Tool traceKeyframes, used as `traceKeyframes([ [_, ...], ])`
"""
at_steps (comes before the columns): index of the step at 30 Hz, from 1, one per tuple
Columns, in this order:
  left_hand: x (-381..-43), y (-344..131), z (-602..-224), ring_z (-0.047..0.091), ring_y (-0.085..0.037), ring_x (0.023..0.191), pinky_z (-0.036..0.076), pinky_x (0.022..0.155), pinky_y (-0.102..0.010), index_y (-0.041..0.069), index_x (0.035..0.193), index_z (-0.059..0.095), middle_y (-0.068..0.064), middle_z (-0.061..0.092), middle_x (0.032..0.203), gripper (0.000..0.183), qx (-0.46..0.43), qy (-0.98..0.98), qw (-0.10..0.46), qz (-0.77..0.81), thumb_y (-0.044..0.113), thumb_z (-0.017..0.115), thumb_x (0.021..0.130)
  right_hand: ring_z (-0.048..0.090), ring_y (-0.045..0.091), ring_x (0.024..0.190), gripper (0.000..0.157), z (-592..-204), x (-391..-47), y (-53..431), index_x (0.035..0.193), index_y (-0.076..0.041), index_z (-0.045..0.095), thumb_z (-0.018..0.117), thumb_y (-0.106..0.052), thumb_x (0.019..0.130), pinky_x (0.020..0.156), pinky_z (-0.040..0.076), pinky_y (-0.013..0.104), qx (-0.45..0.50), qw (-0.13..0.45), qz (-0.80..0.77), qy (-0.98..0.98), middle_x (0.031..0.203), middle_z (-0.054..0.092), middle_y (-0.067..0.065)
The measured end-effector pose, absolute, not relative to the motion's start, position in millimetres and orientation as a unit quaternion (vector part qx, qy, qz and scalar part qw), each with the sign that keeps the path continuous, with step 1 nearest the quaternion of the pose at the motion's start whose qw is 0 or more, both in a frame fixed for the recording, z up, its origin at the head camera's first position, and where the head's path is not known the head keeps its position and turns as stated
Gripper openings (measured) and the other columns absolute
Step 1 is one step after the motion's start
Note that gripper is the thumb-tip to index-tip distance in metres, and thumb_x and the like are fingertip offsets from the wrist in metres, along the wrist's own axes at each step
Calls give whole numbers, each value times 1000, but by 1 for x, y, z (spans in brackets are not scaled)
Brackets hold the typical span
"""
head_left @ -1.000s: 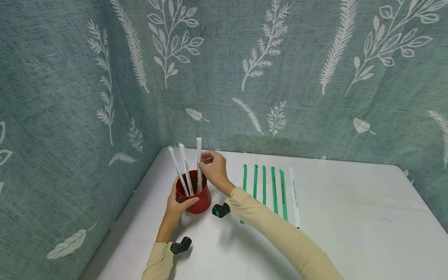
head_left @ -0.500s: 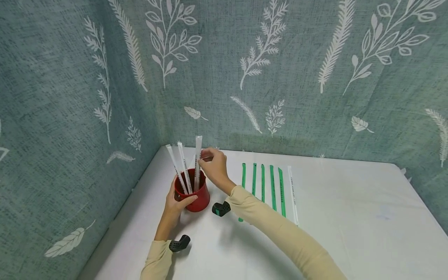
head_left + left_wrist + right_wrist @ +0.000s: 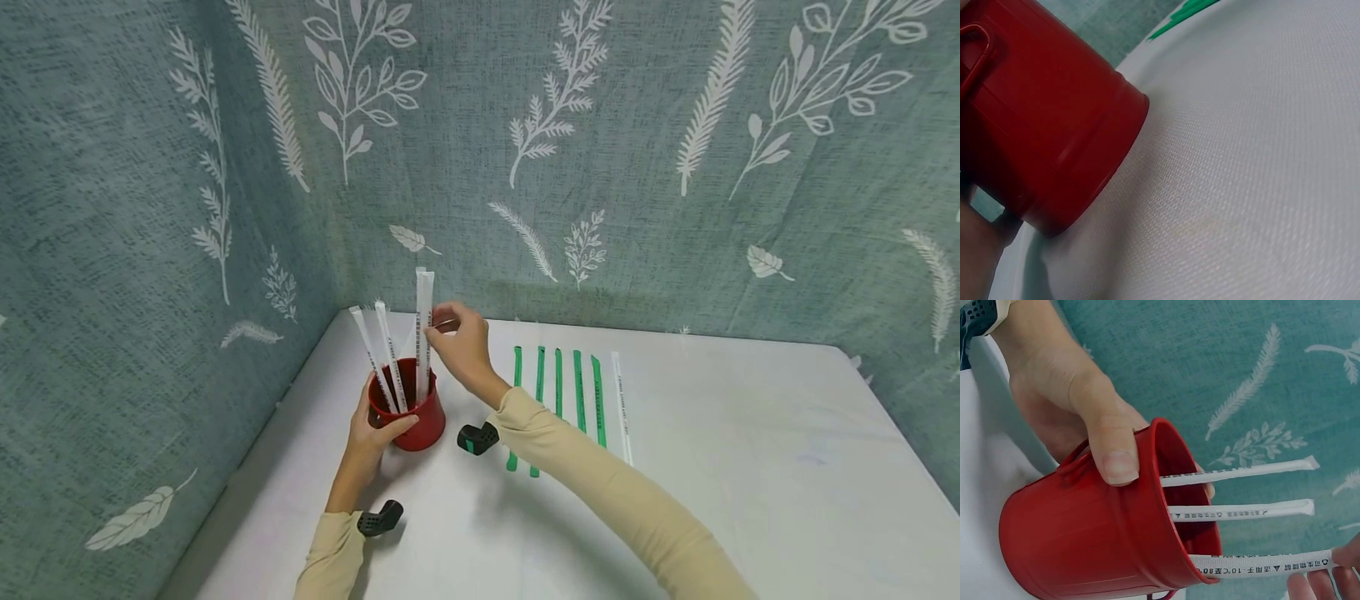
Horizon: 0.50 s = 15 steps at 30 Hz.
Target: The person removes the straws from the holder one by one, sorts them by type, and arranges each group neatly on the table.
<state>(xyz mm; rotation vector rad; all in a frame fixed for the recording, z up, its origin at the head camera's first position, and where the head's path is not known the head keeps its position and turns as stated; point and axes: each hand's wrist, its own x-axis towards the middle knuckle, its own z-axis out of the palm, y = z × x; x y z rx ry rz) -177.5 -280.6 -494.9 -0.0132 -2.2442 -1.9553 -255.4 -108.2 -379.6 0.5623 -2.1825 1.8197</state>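
Note:
A red cup [image 3: 408, 417] stands on the white table near the left wall. My left hand [image 3: 372, 432] grips it, thumb over the rim [image 3: 1116, 459]. Two white paper-wrapped straws [image 3: 381, 354] lean in the cup. My right hand [image 3: 452, 335] pinches a third white straw [image 3: 423, 325] that stands nearly upright with its lower end inside the cup. In the right wrist view the three straws [image 3: 1241, 510] stick out of the cup [image 3: 1085, 544], and my right fingertips [image 3: 1335, 575] hold the lowest one. The left wrist view shows the cup's side [image 3: 1047, 125].
Several green straws [image 3: 558, 387] and one white straw [image 3: 621, 408] lie side by side on the table [image 3: 750, 467], to the right of the cup. Leaf-patterned fabric walls close the back and left. Black wrist cameras [image 3: 477, 437] sit on both forearms.
My right hand has risen slightly with the pinched straw, which now stands a little higher in the cup. The left hand keeps its hold on the cup.

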Motion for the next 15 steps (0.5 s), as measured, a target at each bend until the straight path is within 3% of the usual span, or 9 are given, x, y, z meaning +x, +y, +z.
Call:
traceKeyframes([
  [15,-176,-279,-494,37,-23,128,40,99,-48,35,148,22,1,38,142,93,-1,-744,90,-662,19,77,76,62,20,85,18,-376,-251,-105,102,-3,64,67,-4,84,74,52,27,199,88,621,-753,93,66,9],
])
